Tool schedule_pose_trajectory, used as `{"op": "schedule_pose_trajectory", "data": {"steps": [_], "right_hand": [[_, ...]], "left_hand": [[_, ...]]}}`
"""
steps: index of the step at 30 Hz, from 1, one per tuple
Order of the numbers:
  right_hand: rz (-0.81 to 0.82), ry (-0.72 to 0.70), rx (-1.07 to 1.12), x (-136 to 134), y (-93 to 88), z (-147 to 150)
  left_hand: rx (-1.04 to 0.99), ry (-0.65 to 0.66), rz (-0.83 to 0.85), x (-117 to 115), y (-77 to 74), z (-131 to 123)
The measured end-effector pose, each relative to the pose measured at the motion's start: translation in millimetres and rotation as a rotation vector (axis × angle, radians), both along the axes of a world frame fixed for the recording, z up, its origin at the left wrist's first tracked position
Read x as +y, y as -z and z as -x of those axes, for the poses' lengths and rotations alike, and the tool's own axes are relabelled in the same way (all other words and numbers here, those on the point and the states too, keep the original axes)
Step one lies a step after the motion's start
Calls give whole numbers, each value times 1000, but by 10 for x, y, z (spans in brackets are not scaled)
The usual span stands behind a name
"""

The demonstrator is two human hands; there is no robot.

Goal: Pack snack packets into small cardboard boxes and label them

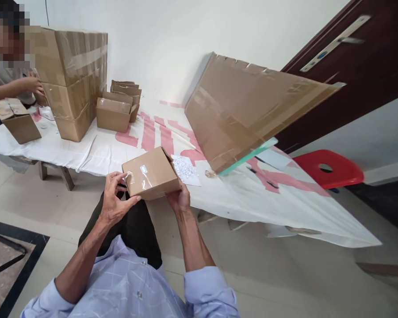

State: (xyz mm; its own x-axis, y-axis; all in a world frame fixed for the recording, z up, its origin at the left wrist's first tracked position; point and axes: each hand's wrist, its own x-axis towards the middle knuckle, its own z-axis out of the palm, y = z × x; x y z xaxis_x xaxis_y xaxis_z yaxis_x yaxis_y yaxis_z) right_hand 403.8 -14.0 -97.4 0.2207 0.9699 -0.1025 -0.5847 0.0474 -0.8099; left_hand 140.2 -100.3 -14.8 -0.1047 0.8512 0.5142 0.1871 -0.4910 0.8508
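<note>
Between my two hands is a small brown cardboard box, tilted, with clear tape and a small blue-edged label on its face. My left hand grips its left end, thumb along the lower edge and fingers on the side. Under the right end, my right hand supports the box, its fingers partly hidden below. Just behind the box, a white sheet with many small clear pieces lies on the table's cloth.
Stacked large cartons and several small open boxes stand at the left. A big cardboard panel leans at the right, near a red stool. At far left a co-worker's hand is by the cartons, near another box.
</note>
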Motion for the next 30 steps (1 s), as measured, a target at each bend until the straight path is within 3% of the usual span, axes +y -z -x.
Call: {"op": "schedule_pose_trajectory", "data": {"steps": [6,8,11,13,15,17,19,21,24,30], "right_hand": [[-12,-43,-89,-24,-63,110],[-9,-19,-219,-2,-125,115],[10,89,-447,49,-327,58],[-38,200,-550,58,-571,12],[-218,341,-752,18,-892,16],[-536,440,-1058,-74,-1229,105],[-790,385,-1282,-187,-1505,268],[-950,260,-1455,-285,-1670,447],[-1034,147,-1655,-358,-1725,615],[-1095,207,-1802,-386,-1658,578]], "left_hand": [[202,51,-39,216,-77,147],[231,71,-68,280,-149,149],[308,32,-156,320,-288,120],[369,-21,-195,317,-370,90],[422,-57,-196,303,-421,54],[467,-78,-190,284,-435,6],[499,-95,-203,261,-421,-53],[515,-115,-233,235,-395,-114],[529,-139,-272,197,-364,-184],[535,-167,-267,157,-341,-217]]}}
